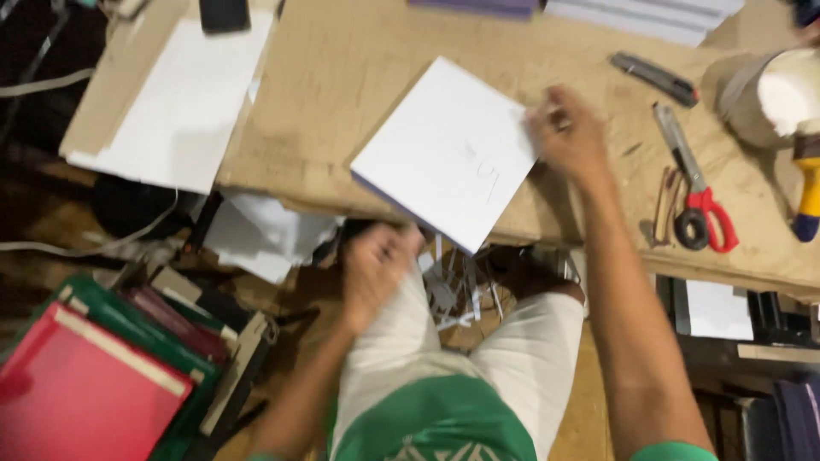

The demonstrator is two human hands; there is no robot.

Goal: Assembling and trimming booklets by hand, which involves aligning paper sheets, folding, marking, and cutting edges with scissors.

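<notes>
Your right hand (571, 137) pinches the white sheet stack (448, 154) at its corner on the bench (359, 77). Your left hand (376, 269), grip curled shut, hangs below the edge.

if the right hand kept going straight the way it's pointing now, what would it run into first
The right hand points up and left across the wooden table, at the edge of the white sheet. Going on, it would probably slide over that sheet first; motion blur hides whether it already touches.
</notes>
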